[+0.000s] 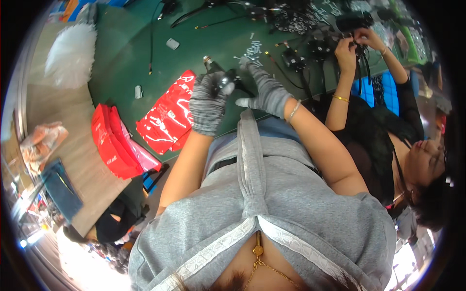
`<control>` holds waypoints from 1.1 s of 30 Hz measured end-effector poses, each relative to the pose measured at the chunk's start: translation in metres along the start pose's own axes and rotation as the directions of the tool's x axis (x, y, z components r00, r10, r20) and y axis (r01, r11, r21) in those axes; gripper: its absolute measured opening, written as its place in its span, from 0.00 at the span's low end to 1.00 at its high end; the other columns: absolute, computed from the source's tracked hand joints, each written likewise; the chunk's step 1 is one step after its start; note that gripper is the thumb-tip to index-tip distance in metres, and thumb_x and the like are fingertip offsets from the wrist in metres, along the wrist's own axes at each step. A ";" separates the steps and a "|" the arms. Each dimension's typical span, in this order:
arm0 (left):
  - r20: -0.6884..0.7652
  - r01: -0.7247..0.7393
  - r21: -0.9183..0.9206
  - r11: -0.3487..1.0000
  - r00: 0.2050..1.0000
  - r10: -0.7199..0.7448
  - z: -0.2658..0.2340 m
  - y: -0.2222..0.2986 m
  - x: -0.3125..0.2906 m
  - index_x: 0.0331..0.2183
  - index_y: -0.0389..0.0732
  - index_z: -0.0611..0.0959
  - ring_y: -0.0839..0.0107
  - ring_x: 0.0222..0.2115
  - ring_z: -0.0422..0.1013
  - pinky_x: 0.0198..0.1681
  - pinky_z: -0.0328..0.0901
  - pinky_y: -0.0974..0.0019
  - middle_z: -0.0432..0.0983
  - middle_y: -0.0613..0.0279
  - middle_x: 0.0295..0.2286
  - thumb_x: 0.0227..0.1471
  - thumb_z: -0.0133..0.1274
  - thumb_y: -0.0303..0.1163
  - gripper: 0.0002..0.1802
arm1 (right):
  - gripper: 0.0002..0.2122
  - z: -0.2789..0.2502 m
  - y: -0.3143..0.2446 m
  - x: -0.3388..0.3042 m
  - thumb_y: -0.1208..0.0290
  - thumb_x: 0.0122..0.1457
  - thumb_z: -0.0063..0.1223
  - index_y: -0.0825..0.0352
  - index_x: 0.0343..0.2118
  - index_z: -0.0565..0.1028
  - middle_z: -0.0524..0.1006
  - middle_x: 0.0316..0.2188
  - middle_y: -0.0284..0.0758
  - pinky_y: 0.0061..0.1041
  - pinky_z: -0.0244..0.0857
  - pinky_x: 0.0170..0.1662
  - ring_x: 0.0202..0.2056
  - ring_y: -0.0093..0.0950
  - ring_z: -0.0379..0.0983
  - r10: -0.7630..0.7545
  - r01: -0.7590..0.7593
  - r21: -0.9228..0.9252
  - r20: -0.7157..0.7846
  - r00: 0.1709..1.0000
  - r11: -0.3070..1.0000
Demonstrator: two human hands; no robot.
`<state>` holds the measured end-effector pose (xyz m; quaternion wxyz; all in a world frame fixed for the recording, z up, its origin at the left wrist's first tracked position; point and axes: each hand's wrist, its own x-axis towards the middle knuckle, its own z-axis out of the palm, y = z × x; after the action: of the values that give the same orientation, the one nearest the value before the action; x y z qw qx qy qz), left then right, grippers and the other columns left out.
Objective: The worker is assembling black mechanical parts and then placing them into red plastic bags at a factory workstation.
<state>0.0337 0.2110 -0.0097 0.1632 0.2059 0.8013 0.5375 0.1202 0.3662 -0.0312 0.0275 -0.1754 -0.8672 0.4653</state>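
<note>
**Your Left Hand Held a Shiny Black Part**

The black part (232,77) was up over the green table (116,53), in front of you. Your left hand (208,104), in a stripy gray glove, had its grip wrapped around it. A metal tip poked out at the far end. Your right hand (264,92), in a glove too, had its grip spread wide, with the thumb and pointing finger well apart. Its fingertips were by a pile of small silver screws (253,50). I can't tell if they touched. A red bag (167,121) lay just left of your left hand. On your right, a co-worker's hands (345,56) were busy with dark cords (364,72).
</note>
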 end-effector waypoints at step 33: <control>0.042 0.158 -0.808 0.568 0.976 -0.213 -0.052 -0.027 0.016 0.44 0.43 0.76 0.61 0.36 0.72 0.42 0.69 0.59 0.74 0.57 0.37 0.47 0.62 0.33 0.21 | 0.24 -0.010 -0.034 0.021 0.48 0.55 0.55 0.68 0.41 0.76 0.78 0.30 0.35 0.25 0.67 0.39 0.31 0.27 0.73 0.216 -0.270 0.271 0.213 0.953 0.924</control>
<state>-0.0098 0.1686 -0.0161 0.2700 0.0083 0.4922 0.8275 0.0930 0.3644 -0.0003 -0.0826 -0.2331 -0.7577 0.6040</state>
